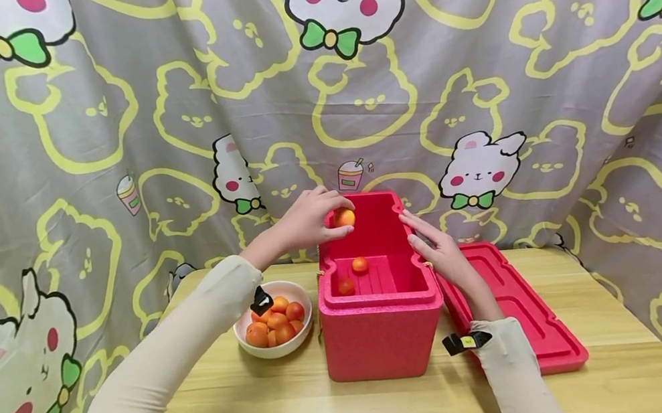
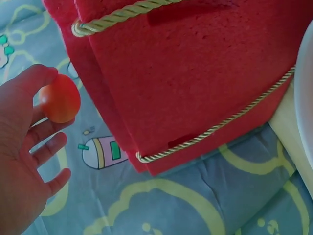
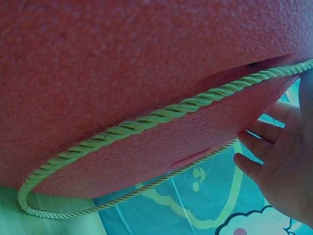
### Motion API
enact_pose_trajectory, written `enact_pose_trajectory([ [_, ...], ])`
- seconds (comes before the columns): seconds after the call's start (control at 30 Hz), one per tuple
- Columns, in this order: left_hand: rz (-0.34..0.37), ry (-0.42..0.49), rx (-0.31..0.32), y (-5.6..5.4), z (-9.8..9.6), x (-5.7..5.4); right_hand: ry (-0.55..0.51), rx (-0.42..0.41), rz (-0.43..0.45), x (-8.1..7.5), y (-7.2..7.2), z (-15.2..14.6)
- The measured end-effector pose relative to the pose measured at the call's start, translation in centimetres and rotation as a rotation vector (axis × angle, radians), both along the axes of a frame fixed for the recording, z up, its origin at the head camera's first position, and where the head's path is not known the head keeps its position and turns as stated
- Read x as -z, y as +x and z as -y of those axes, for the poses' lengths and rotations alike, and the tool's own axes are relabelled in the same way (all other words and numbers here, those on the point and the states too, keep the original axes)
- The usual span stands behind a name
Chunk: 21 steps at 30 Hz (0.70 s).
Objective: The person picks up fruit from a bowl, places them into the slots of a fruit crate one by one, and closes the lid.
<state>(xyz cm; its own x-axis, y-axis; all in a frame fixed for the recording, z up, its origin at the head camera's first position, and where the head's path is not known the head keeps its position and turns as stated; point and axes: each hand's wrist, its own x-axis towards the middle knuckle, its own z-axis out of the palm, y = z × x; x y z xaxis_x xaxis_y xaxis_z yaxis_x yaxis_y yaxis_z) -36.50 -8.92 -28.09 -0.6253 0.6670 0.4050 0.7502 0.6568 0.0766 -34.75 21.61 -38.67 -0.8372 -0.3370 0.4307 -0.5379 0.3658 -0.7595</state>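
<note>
My left hand (image 1: 314, 218) pinches an apricot (image 1: 344, 218), orange-red and smooth, between thumb and fingertips over the left rim of the red foam box (image 1: 384, 342). In the left wrist view the apricot (image 2: 60, 99) shows beside the box's outer wall, with the other fingers spread. Inside the box, two more round fruits (image 1: 359, 265) lie on the floor. My right hand (image 1: 441, 249) rests on the box's right rim with its fingers extended; the right wrist view shows those fingers (image 3: 254, 142) along the edge.
A white bowl (image 1: 278, 353) heaped with several orange-red fruits (image 1: 284, 333) stands left of the box. The red lid (image 1: 553, 338) lies on the wooden table (image 1: 255, 409) to the right. Twisted cord (image 3: 166, 111) hangs along the box's side. A patterned curtain (image 1: 273, 118) hangs behind.
</note>
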Motion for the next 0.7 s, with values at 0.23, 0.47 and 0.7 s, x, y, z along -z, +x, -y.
enact_pose_trajectory([
  [0.23,0.005,-0.054,0.015,0.38,-0.28,-0.15,0.004,-0.001,-0.008,-0.05,-0.01,-0.04],
  [0.47,0.06,-0.12,0.014,0.34,-0.05,-0.07,0.006,-0.004,-0.006,-0.06,-0.05,0.02],
  [0.7,0.065,-0.143,0.011,0.18,-0.15,0.51,0.003,-0.002,0.002,0.0,-0.08,0.0],
])
